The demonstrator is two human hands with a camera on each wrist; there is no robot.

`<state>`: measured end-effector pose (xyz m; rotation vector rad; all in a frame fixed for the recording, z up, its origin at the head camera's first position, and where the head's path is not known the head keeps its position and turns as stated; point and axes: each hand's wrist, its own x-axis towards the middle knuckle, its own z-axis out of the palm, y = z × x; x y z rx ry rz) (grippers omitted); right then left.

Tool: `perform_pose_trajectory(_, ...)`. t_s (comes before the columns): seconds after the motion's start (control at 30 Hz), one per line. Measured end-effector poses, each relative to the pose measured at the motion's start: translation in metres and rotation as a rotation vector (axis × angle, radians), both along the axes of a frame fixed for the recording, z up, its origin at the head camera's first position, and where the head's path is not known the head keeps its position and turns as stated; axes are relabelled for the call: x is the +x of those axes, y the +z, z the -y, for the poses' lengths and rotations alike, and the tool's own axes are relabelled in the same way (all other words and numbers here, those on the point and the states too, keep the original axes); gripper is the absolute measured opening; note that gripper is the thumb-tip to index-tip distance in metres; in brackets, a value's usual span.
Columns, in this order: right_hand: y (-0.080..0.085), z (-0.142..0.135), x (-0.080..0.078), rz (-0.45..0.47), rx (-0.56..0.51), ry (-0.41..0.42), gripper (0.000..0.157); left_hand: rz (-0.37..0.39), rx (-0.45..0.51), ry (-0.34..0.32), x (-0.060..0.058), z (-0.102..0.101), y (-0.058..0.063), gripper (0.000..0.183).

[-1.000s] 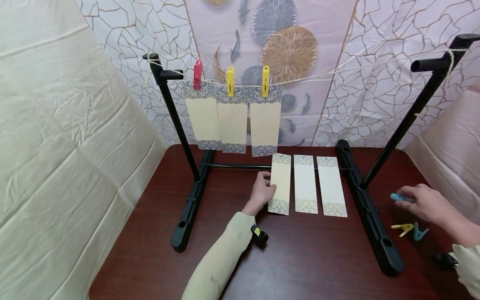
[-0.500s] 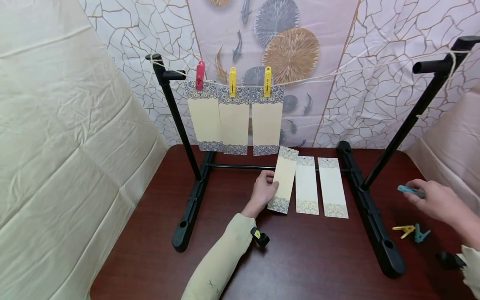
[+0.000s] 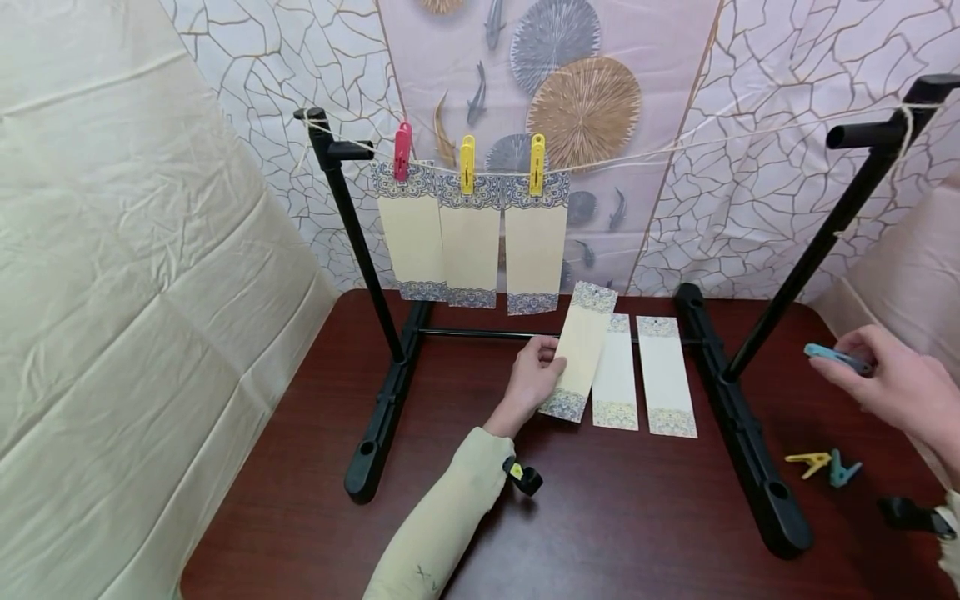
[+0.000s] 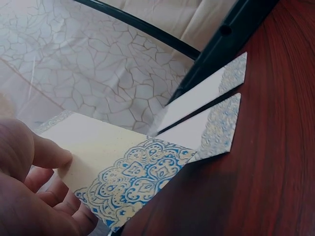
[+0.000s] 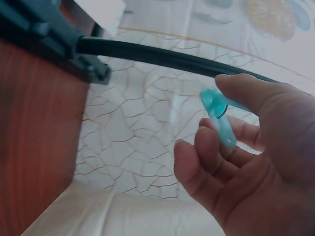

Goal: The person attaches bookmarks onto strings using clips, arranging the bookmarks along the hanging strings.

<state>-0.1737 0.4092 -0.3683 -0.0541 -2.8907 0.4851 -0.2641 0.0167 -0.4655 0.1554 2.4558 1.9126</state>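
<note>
Above the counter (image 3: 637,517), the left hand (image 3: 531,382) pinches a card (image 3: 582,350) near frame centre; the right hand (image 3: 900,379), fingers curled, grips a blue clip (image 3: 831,357) at right.

Table: on my head feed, a glossy, dark reddish-brown wood-grained tabletop (image 3: 600,525), far corners rounded.
Backdrop: behind it I see a white sheet (image 3: 750,225) veined with tan crackle lines.
Middle panel: a pale pink panel (image 3: 645,42) printed with grey and tan discs and fish.
Left side: a creased cream cloth (image 3: 150,292).
Right side: a pinkish-beige cloth (image 3: 900,267).
</note>
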Motion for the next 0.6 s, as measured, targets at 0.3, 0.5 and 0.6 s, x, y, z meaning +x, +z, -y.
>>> perform_pose_trajectory(0.3,0.021,0.015,0.004,-0.132,-0.048,0.002,0.042,-0.045,0.032,-0.037,0.008,-0.002,0.018,0.022)
perform_pose_trajectory(0.5,0.037,0.028,0.006,-0.220,-0.150,0.011,0.034,-0.069,0.057,-0.045,0.013,-0.003,0.028,0.021)
perform_pose_trajectory(0.6,0.045,0.034,0.008,-0.254,-0.173,0.008,0.030,-0.080,0.075,-0.048,0.015,-0.003,0.032,0.022)
